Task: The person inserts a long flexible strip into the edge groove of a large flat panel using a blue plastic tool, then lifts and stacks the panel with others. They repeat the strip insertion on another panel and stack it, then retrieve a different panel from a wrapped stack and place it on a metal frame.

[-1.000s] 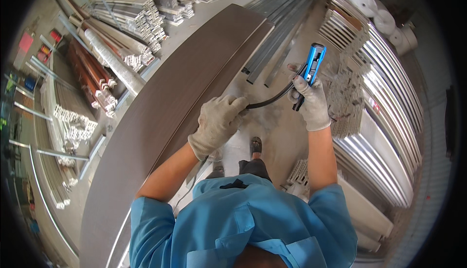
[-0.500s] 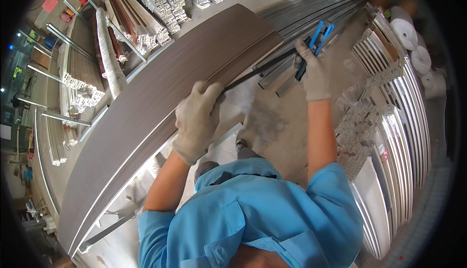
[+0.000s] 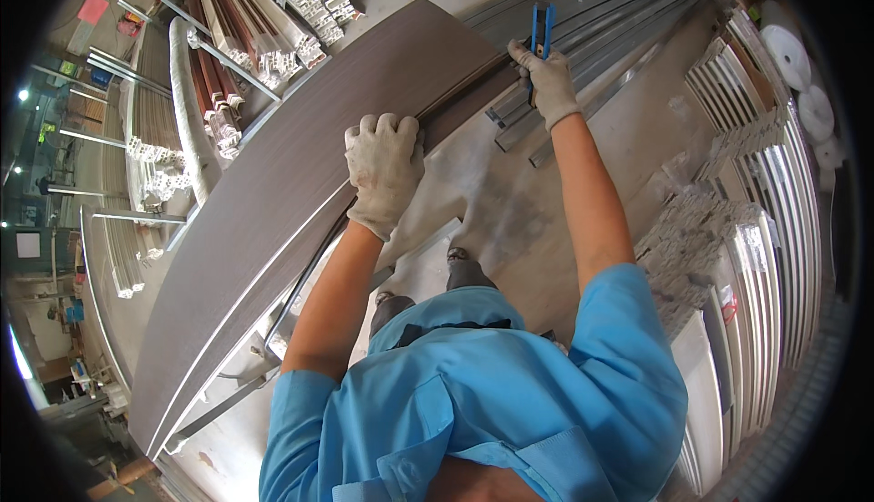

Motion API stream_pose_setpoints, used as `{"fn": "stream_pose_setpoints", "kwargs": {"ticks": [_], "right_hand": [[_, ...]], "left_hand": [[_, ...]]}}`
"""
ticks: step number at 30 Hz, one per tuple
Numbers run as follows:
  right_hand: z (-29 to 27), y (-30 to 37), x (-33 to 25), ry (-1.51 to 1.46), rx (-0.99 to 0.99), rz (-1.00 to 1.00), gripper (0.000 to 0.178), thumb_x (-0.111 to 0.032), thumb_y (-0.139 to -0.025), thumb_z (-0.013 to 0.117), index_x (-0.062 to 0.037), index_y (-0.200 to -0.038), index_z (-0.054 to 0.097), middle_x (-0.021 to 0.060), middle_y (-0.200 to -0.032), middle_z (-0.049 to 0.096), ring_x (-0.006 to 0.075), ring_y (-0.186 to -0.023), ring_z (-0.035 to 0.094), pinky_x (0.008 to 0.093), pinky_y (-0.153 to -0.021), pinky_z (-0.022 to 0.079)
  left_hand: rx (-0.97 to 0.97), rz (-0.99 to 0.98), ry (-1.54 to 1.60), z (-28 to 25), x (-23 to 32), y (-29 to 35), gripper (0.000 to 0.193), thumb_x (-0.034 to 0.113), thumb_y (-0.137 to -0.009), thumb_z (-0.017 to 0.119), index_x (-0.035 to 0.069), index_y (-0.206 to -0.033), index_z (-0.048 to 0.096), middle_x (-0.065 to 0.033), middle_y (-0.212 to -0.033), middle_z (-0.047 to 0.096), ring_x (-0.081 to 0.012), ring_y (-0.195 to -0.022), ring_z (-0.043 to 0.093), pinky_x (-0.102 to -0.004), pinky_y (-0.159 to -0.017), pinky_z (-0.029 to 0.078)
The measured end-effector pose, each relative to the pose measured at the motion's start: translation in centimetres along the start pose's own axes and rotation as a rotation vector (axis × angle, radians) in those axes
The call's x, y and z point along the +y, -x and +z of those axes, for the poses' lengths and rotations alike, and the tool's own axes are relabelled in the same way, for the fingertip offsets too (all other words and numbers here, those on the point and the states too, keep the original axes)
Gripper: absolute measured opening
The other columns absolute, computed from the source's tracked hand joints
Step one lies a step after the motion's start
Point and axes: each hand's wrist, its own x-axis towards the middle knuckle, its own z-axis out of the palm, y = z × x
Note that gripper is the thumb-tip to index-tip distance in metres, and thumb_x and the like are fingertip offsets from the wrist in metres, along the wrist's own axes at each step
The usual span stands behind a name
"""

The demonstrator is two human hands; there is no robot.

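A long brown wood-grain panel (image 3: pixel 291 156) slants from the lower left to the upper middle. My left hand (image 3: pixel 385 174), in a pale work glove, is closed over the panel's near edge, round a long dark strip (image 3: pixel 464 91). Beyond my fingers the strip lies on the panel along its edge; on the other side it runs down beside it. My gloved right hand (image 3: pixel 549 85) grips a blue-and-black hand tool (image 3: pixel 543 30) upright at the panel's far right end. The tool's exact kind is unclear, and its lower part is partly hidden by my fingers.
Long grey metal profiles (image 3: pixel 601 12) lie behind the panel's far end. Racks of bundled profiles (image 3: pixel 150 129) stand on the left. On the right are wrapped stacks of long pieces (image 3: pixel 760 256) and white rolls (image 3: pixel 787 58). My feet stand on the floor below the panel.
The dark strip has moved from below the panel's edge up onto it. My right hand has gone left and up with the tool, now beside the panel's end. My left hand has turned knuckles up.
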Motion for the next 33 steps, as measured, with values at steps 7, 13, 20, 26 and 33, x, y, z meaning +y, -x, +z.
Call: {"fn": "stream_pose_setpoints", "kwargs": {"ticks": [7, 13, 20, 26, 33], "right_hand": [[0.1, -1.2, -0.2, 0.005, -0.012, 0.007, 0.023, -0.026, -0.083, 0.082, -0.0087, -0.088, 0.068, -0.0033, -0.069, 0.061, 0.0054, -0.055, 0.053, 0.0214, -0.050, 0.044], [0.6, -1.6, 0.0, 0.014, -0.004, 0.015, 0.024, -0.027, -0.084, 0.081, -0.0073, -0.091, 0.069, -0.0018, -0.073, 0.064, 0.0061, -0.057, 0.056, 0.0212, -0.053, 0.049], [0.8, -1.4, 0.3, -0.065, -0.002, -0.060, 0.024, -0.026, -0.085, 0.080, -0.0055, -0.090, 0.067, -0.0015, -0.074, 0.064, 0.0054, -0.059, 0.056, 0.0209, -0.053, 0.048], [0.8, -1.4, -0.3, -0.021, 0.002, -0.056, 0.021, -0.023, -0.086, 0.079, -0.0068, -0.091, 0.066, -0.0012, -0.072, 0.063, 0.0052, -0.057, 0.054, 0.0215, -0.051, 0.045], [-3.0, 0.4, -1.5, 0.140, 0.086, -0.037, 0.032, -0.038, -0.100, 0.056, -0.0076, -0.110, 0.058, 0.0001, -0.082, 0.065, 0.0078, -0.073, 0.063, 0.0241, -0.063, 0.052]], "left_hand": [[0.025, 0.070, 0.000, 1.7, 0.5, -2.4, 0.013, 0.025, -0.084, 0.070, 0.013, -0.089, 0.070, -0.0068, -0.085, 0.065, -0.0298, -0.088, 0.059, -0.0456, -0.080, 0.043], [0.083, 0.196, 0.142, 3.2, 1.9, -6.7, 0.034, 0.024, -0.083, 0.070, 0.015, -0.116, 0.066, -0.0079, -0.113, 0.063, -0.0306, -0.107, 0.057, -0.0472, -0.090, 0.043], [-0.172, 0.471, 0.100, 5.9, 3.0, -13.4, 0.038, 0.025, -0.086, 0.064, 0.014, -0.122, 0.062, -0.0041, -0.121, 0.062, -0.0323, -0.112, 0.054, -0.0499, -0.093, 0.043], [-0.229, 0.404, 0.043, 7.0, 4.3, -14.6, 0.027, 0.025, -0.087, 0.064, 0.013, -0.110, 0.068, -0.0030, -0.110, 0.065, -0.0283, -0.106, 0.056, -0.0442, -0.087, 0.046], [-0.163, 0.295, 0.199, 6.6, 4.6, -13.7, 0.026, 0.022, -0.088, 0.065, 0.011, -0.111, 0.067, -0.0075, -0.115, 0.064, -0.0347, -0.107, 0.055, -0.0457, -0.089, 0.047]]}}
